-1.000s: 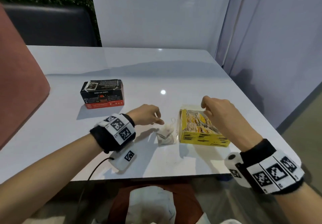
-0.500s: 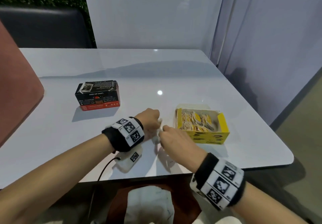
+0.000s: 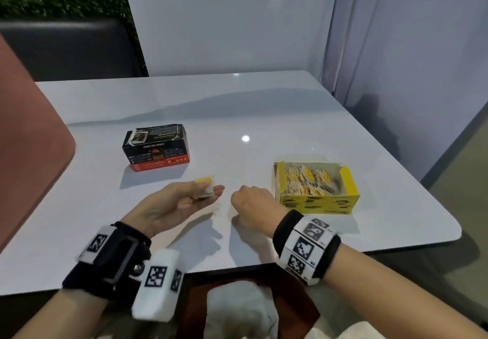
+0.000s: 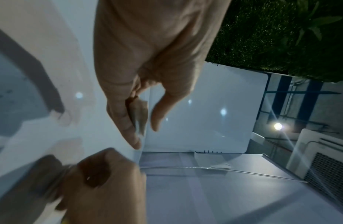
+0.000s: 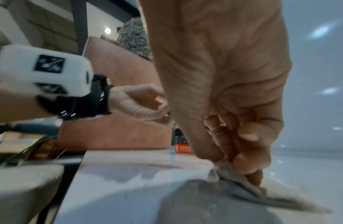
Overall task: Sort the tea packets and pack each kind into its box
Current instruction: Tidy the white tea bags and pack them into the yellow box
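Two tea packets are in hand: our left hand [image 3: 182,201] pinches a yellow-tagged packet [image 3: 204,187] above the table [image 3: 264,117], while our right hand [image 3: 252,206] pinches another [image 5: 237,180] off it. Next — drop both into the open yellow box [image 3: 317,201]. Half a second ago our hands were bunched together; now they're apart.

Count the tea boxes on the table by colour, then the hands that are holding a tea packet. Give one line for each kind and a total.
Yellow box, open: 1
Black and red box, closed: 1
hands holding a packet: 2, the left hand and the right hand
Total: 4
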Tool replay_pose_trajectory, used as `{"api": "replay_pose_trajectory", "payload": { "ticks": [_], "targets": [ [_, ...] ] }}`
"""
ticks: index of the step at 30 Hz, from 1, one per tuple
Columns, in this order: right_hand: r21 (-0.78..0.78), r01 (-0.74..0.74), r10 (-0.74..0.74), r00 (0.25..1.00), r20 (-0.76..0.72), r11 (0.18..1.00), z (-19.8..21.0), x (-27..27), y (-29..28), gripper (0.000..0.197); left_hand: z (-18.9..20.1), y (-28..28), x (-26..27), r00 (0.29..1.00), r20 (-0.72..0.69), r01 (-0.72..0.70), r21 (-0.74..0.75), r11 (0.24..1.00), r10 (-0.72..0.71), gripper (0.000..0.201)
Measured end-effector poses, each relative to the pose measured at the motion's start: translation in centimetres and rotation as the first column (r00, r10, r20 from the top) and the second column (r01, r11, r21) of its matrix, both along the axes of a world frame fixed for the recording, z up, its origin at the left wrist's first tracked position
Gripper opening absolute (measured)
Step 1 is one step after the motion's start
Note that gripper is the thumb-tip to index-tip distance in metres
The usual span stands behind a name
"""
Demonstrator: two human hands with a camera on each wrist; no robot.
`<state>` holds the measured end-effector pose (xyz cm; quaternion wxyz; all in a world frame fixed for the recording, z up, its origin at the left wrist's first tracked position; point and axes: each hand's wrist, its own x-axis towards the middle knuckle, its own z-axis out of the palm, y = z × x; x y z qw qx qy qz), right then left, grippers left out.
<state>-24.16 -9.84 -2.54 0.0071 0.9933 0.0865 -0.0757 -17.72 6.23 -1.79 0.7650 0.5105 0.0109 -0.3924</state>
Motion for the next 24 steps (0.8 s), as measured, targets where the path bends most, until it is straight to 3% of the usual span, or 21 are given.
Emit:
{"api": "replay_pose_trajectory", "payload": {
  "ticks": [2,5,9,12,13,14,17,20,22,24],
  "targets": [
    [0.159,0.093,-0.102,0.994,0.047,0.983,0.4,-0.1,-0.7,0.016,-0.6,-0.5,-1.2,0.999,0.019,-0.049,-0.015,0.999,0.050,0.027],
    [0.531,0.179,-0.288,0.949,0.128,0.828,1.2,-0.6,-2.1,0.010,-1.9,-0.9,-2.5,0.995,0.039,-0.094,-0.017,0.995,0.095,0.029],
    [0.872,0.114,-0.474,0.868,0.145,0.476,2.2,-1.4,-2.2,0.007,-2.8,-1.9,-3.9,0.994,0.010,-0.107,0.003,0.994,0.107,0.027],
    [0.984,0.156,-0.491,0.866,-0.093,0.088,1.3,-1.6,-1.1,0.004,-2.5,-3.0,-4.7,0.996,-0.003,-0.090,-0.043,0.995,0.090,0.029],
    [0.979,0.202,-0.467,0.865,-0.185,-0.014,0.7,-1.7,-0.7,0.006,-2.3,-3.3,-4.8,0.995,-0.009,-0.098,-0.064,0.993,0.097,0.032],
    [0.967,0.247,-0.443,0.861,-0.250,-0.065,-0.1,-1.9,-0.4,0.007,-2.2,-3.4,-4.9,0.995,-0.011,-0.099,-0.073,0.992,0.098,0.034],
    [0.951,0.307,-0.427,0.857,-0.288,-0.027,-1.4,-2.3,-0.3,0.011,-1.9,-3.5,-4.9,0.996,-0.037,-0.081,-0.073,0.994,0.079,0.042],
    [0.946,0.322,-0.414,0.865,-0.285,0.022,-1.5,-2.5,-0.7,0.010,-1.5,-3.3,-4.9,0.992,-0.093,-0.105,-0.170,0.980,0.090,0.046],
    [0.942,0.334,-0.405,0.867,-0.289,0.041,-1.5,-2.5,-0.8,0.011,-1.1,-3.2,-4.9,0.986,-0.129,-0.134,-0.220,0.966,0.107,0.035],
    [0.935,0.345,-0.402,0.869,-0.288,0.076,-1.5,-2.4,-0.8,0.012,-1.1,-3.2,-4.8,0.992,-0.058,-0.118,-0.153,0.981,0.110,0.022]
  ]
}}
